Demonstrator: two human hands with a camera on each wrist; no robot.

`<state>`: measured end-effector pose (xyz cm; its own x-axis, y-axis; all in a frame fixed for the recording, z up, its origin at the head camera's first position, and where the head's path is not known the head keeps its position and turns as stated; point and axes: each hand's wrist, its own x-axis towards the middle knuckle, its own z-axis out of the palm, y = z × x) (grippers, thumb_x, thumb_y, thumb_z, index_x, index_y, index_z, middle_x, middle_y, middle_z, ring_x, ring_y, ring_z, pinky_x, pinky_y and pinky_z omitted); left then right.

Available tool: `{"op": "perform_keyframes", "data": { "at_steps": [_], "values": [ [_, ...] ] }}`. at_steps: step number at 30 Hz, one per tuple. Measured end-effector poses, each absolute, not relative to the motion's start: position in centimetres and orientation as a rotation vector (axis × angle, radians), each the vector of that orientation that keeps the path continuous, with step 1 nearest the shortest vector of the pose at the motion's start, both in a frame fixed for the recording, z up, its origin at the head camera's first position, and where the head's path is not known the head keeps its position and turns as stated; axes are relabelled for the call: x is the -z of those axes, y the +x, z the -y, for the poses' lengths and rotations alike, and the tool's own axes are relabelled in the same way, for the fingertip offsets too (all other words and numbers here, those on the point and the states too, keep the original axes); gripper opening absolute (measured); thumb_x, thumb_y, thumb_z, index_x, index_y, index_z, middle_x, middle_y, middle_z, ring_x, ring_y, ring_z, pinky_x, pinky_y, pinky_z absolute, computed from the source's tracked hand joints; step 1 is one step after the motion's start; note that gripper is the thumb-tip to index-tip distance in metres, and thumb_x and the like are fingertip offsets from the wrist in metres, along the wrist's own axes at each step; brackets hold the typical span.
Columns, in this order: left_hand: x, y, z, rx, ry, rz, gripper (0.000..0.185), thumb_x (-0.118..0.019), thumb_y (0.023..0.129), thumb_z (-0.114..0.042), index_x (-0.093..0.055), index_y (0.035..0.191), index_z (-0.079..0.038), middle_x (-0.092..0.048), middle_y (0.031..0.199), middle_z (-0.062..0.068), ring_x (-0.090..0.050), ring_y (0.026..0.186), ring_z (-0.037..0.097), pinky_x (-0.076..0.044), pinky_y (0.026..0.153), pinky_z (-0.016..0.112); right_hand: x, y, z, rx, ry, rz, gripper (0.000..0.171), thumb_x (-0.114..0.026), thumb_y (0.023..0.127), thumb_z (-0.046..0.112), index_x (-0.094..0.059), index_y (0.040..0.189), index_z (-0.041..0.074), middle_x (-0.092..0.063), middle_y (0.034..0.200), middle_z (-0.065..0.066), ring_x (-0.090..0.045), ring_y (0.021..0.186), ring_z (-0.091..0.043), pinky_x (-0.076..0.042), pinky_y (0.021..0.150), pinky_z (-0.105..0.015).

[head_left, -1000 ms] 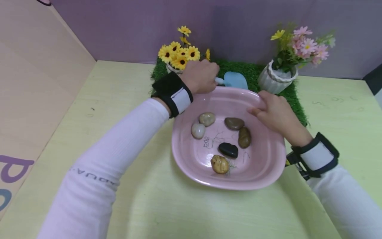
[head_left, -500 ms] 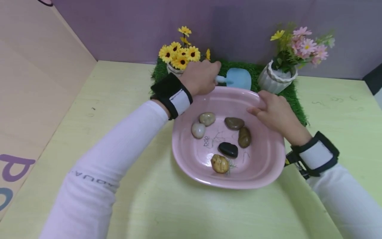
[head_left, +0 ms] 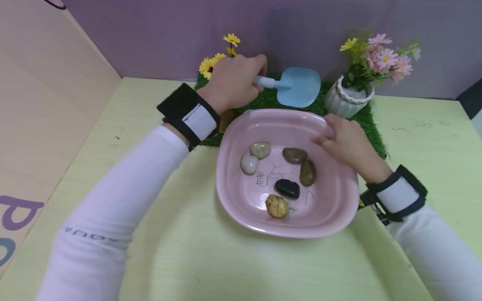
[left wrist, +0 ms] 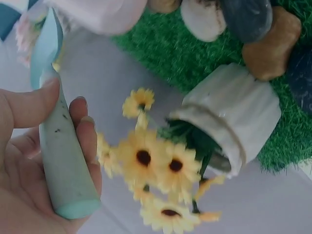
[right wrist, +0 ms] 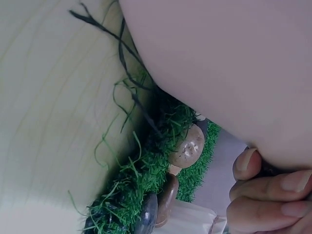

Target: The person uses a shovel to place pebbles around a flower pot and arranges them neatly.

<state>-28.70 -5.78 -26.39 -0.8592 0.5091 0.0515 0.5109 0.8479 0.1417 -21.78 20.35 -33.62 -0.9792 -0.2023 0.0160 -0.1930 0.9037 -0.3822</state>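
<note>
My left hand [head_left: 235,79] grips the pale handle of a small light-blue shovel [head_left: 299,87] above the grass mat, its blade pointing right. In the left wrist view, the thumb lies along the shovel's handle [left wrist: 68,165] and the fingers wrap behind it. My right hand [head_left: 350,144] holds the far right rim of a pink basin [head_left: 260,223], thumb inside and fingers outside. On the basin's floor lie several smooth stones, among them a black stone [head_left: 287,189] and a tan, ridged one [head_left: 276,206]. The right wrist view has the fingers curled against the basin's outer wall [right wrist: 229,63].
Behind the basin runs an artificial grass mat [head_left: 268,98]. A pot of yellow flowers [left wrist: 234,117] stands there, partly hidden by my left hand in the head view. To the right is a white pot of pink flowers [head_left: 348,98]. More stones [left wrist: 273,44] rest on the mat.
My left hand has moved up and to the left with the shovel, so the whole blade now shows above the basin's far rim. The right hand and basin stay almost in place.
</note>
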Motion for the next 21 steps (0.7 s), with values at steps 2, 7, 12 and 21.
{"op": "perform_keyframes", "data": {
  "at_steps": [2, 7, 12, 21],
  "values": [
    [26.0, -28.8, 6.3, 0.258, -0.851, 3.009, 0.029, -0.053, 0.101, -0.029, -0.056, 0.126, -0.014, -0.068, 0.112, 0.007, -0.061, 0.092, 0.023, -0.049, 0.083, 0.039, 33.6, -21.8, -20.4, 0.604, -0.323, -3.044, 0.031, -0.066, 0.093, 0.027, -0.045, 0.086, 0.005, -0.043, 0.066, -0.009, -0.049, 0.058, -0.025, -0.038, 0.050, -0.033],
    [25.5, -28.7, 7.3, 0.266, -1.049, 2.949, 0.028, -0.055, 0.101, -0.028, -0.059, 0.125, -0.016, -0.068, 0.104, 0.006, -0.058, 0.085, 0.024, -0.045, 0.081, 0.038, 33.6, -21.8, -20.4, 0.608, -0.319, -3.045, 0.030, -0.066, 0.094, 0.028, -0.048, 0.091, 0.003, -0.045, 0.069, -0.012, -0.048, 0.062, -0.028, -0.037, 0.052, -0.034],
    [25.4, -28.4, 7.3, 0.190, -1.224, 2.931, 0.023, -0.059, 0.098, -0.023, -0.063, 0.120, -0.016, -0.068, 0.099, 0.006, -0.056, 0.081, 0.024, -0.048, 0.079, 0.038, 33.6, -21.8, -20.5, 0.622, -0.317, -3.045, 0.032, -0.066, 0.094, 0.030, -0.053, 0.099, 0.000, -0.053, 0.075, -0.017, -0.053, 0.066, -0.031, -0.040, 0.054, -0.035],
    [26.4, -27.4, 5.6, -0.117, -1.396, 2.924, 0.025, -0.060, 0.096, -0.015, -0.067, 0.120, -0.014, -0.072, 0.112, 0.007, -0.064, 0.088, 0.024, -0.053, 0.084, 0.039, 33.8, -21.8, -20.5, 0.629, -0.328, -3.040, 0.031, -0.067, 0.093, 0.025, -0.045, 0.086, 0.005, -0.042, 0.066, -0.009, -0.048, 0.057, -0.024, -0.039, 0.048, -0.033]
  ]
}}
